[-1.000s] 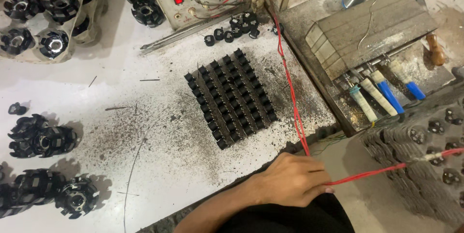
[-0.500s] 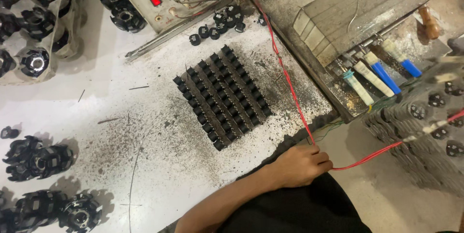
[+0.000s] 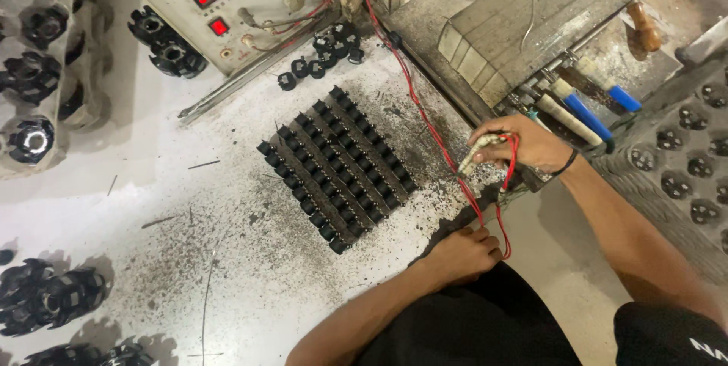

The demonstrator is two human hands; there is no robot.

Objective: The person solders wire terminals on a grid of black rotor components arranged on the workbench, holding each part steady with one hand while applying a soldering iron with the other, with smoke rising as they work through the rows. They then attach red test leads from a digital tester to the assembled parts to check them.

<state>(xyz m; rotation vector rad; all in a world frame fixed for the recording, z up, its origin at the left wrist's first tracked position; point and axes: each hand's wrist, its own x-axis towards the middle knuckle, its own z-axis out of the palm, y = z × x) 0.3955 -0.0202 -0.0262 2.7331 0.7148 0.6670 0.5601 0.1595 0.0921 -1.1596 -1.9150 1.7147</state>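
Gripping a pale probe handle with closed fingers, right hand hovers over the worktop's right edge, red wire looping below it. Left hand rests curled at the worktop's near edge, touching the wire; whether it grips, cannot tell. Black parts grid lies just left.
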